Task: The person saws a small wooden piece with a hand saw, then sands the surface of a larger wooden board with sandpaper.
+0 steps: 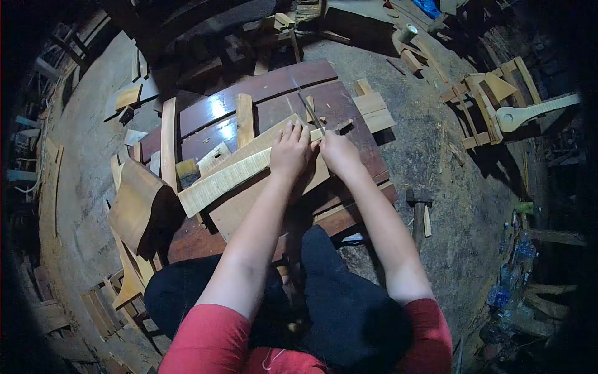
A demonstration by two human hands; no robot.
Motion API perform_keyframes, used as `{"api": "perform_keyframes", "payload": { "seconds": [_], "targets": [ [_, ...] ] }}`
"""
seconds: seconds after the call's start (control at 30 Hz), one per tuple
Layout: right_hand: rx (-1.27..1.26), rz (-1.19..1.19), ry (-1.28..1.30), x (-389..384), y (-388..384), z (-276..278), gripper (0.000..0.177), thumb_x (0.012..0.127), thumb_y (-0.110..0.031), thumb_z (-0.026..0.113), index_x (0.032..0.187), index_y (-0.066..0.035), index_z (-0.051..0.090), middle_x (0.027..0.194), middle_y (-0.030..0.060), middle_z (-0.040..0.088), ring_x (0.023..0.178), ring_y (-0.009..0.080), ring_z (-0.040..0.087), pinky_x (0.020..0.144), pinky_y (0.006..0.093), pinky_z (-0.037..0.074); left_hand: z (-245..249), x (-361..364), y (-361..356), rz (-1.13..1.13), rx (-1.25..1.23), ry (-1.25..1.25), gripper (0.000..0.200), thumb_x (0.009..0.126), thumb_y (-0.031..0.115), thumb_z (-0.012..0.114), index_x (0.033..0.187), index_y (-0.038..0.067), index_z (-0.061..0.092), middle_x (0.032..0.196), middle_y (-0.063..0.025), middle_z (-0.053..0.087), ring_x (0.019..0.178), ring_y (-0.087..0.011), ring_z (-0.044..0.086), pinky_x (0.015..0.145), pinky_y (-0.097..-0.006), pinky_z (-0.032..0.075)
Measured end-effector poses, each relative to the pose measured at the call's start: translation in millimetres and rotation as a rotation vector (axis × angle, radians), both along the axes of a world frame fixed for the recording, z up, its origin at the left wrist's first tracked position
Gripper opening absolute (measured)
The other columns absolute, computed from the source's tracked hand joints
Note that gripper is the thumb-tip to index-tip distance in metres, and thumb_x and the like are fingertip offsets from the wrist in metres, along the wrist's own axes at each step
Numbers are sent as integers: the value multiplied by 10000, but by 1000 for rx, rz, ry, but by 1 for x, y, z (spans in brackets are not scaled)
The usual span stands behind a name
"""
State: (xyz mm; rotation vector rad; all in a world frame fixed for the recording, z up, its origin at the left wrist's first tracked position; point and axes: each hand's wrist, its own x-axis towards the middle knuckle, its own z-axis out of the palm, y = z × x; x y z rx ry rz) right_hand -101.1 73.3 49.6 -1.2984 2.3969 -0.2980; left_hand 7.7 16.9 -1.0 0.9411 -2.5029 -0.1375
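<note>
My left hand (289, 149) grips a long, pale, tapered piece of wood (227, 172) near its narrow end, fingers laid over the top. This piece lies at a slant over a flat brown board (240, 215) on a dark red-brown wooden bench top (274, 87). Right beside it, my right hand (338, 152) is closed around the near end of a long, narrow metal tool (309, 110). The tool's dark shaft points away from me and crosses the narrow end of the wood; its handle is hidden in my fist.
Wooden strips (245, 118) lie across the bench, and a curved brown wooden block (142, 202) stands at its left edge. A hammer (418, 206) is on the floor to the right. Farther right, a pale lute-shaped wooden piece (529, 115) rests by a wooden frame (476, 118).
</note>
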Motion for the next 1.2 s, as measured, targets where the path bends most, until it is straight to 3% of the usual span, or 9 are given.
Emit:
{"api": "perform_keyframes", "payload": {
  "seconds": [0.43, 1.17, 1.2],
  "targets": [
    [-108, -49, 69, 6, 6, -20, 217, 821, -245, 409, 861, -37, 457, 701, 239, 563, 690, 403, 557, 617, 496, 438, -1, 0, -4, -44, 53, 56, 423, 745, 332, 536, 1050, 41, 509, 1109, -134, 505, 1078, -260, 449, 907, -383, 339],
    [-233, -62, 108, 8, 12, -33, 199, 834, -235, 399, 827, -44, 452, 637, 217, 562, 651, 385, 569, 552, 478, 453, -1, 0, -4, -51, 74, 78, 418, 752, 309, 536, 1070, 40, 503, 1129, -144, 492, 1065, -284, 457, 910, -364, 348],
    [-368, -69, 145, 9, 11, -26, 192, 837, -226, 401, 813, -41, 448, 618, 217, 551, 635, 386, 563, 533, 474, 443, 0, -1, -4, -40, 70, 73, 421, 752, 312, 537, 1070, 39, 503, 1125, -144, 494, 1062, -282, 460, 905, -364, 353]
  ]
}}
